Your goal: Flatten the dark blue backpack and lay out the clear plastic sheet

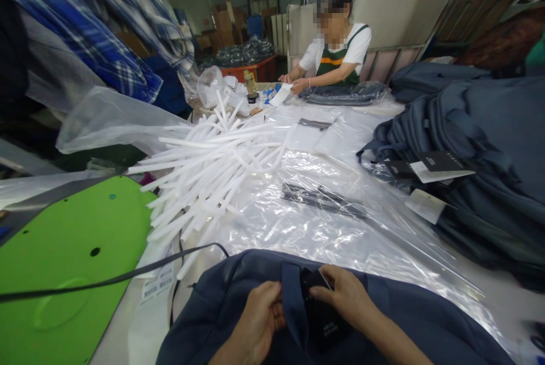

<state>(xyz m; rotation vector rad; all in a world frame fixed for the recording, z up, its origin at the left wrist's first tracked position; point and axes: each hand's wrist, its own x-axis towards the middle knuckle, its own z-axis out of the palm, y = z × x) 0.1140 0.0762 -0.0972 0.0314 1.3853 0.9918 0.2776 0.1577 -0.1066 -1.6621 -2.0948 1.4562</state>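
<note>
Navy backpack (238, 302) lying at bottom centre on slick clear plastic sheeting (323, 223), liable to slide. Left hand (259, 319) curled on its top strap (293, 308), right hand (347, 297) pinching a black hang tag (317, 302); tag could slip or tear loose. Loose white foam sticks (208, 172) heaped centre left, easily knocked by an elbow.
</note>
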